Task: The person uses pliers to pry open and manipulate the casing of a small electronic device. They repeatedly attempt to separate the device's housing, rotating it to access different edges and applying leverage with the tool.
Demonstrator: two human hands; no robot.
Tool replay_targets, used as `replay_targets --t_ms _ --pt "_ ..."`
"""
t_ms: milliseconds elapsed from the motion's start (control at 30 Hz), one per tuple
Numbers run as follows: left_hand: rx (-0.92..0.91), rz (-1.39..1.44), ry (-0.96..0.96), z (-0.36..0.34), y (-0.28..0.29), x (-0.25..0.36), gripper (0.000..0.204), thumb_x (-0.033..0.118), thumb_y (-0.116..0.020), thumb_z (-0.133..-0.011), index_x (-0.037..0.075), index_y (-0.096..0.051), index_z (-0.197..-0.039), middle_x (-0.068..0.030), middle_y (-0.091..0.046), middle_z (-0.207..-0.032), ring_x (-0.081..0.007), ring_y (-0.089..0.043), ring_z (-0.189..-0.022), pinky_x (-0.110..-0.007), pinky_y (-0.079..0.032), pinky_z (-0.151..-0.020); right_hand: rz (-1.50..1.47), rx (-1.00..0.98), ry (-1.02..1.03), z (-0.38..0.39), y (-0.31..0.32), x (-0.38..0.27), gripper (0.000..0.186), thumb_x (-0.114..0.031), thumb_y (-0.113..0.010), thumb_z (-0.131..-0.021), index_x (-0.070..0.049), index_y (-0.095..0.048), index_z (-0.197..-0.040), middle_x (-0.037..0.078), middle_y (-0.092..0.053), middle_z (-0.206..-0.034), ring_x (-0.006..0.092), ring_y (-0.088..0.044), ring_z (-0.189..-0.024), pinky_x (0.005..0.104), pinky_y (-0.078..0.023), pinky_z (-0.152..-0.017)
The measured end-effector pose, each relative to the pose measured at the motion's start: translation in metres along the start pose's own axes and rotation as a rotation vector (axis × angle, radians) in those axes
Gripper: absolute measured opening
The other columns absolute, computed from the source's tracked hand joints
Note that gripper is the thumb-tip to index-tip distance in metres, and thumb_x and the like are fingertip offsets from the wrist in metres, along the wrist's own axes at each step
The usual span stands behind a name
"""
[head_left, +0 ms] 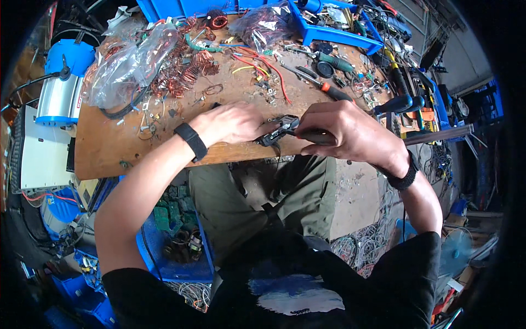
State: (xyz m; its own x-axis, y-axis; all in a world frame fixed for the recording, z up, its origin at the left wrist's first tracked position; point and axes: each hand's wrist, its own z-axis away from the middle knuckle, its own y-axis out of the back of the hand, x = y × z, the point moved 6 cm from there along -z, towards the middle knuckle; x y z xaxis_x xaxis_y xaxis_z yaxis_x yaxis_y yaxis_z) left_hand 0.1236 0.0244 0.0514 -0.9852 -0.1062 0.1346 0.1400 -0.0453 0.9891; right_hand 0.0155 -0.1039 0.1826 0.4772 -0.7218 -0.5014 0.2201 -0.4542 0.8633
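Observation:
Near the front edge of the wooden workbench (pixel 181 145), my left hand (pixel 235 123) is closed, its fingers holding the near end of a small black plastic part (pixel 280 130) with metal bits on it. My right hand (pixel 342 129) is closed around a dark-handled tool (pixel 318 137), whose tip meets the right side of the black part. The kind of tool cannot be made out, since my fingers cover most of it. A thin dark cable hangs from the part below the bench edge.
Copper wire coils (pixel 178 77) and a clear plastic bag (pixel 131 71) lie on the left. Red wires (pixel 282 79), a green-handled tool (pixel 335 62) and an orange-black screwdriver (pixel 333 92) lie beyond my hands. Blue bins (pixel 309 38) stand at the back; a blue crate (pixel 205 257) sits below.

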Motion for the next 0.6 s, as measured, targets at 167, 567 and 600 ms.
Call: replay_targets --t_ms 167,567,600 --pt "0.306 0.253 -0.208 0.011 0.0 -0.003 0.035 0.032 -0.045 -0.108 0.016 -0.065 -0.132 -0.0155 -0.065 -0.086 -0.0354 -0.065 -0.09 -0.049 -0.051 -0.076 0.037 0.05 -0.026 0.009 -0.008 -0.001 0.023 -0.01 -0.078 -0.083 -0.003 -0.071 -0.104 0.014 -0.067 -0.099 0.0355 -0.069 -0.09 0.0441 -0.056 -0.08" --pt "0.113 0.144 -0.166 0.005 -0.011 -0.001 0.029 0.025 -0.052 -0.106 0.009 -0.073 -0.117 -0.0172 -0.064 -0.079 -0.0356 -0.061 -0.074 -0.047 -0.051 -0.07 0.053 0.22 -0.077 0.051 -0.052 0.004 0.033 -0.008 -0.073 -0.085 -0.008 -0.072 -0.119 0.011 -0.066 -0.112 0.029 -0.071 -0.093 0.036 -0.061 -0.077" --pt "0.074 0.184 -0.124 0.002 -0.01 -0.001 0.029 0.028 -0.052 -0.106 0.008 -0.073 -0.109 -0.0186 -0.063 -0.077 -0.0368 -0.061 -0.073 -0.048 -0.05 -0.069 0.101 0.239 -0.053 0.055 -0.055 0.003 0.035 -0.009 -0.073 -0.085 -0.009 -0.071 -0.121 0.012 -0.066 -0.113 0.0291 -0.071 -0.094 0.0363 -0.061 -0.076"
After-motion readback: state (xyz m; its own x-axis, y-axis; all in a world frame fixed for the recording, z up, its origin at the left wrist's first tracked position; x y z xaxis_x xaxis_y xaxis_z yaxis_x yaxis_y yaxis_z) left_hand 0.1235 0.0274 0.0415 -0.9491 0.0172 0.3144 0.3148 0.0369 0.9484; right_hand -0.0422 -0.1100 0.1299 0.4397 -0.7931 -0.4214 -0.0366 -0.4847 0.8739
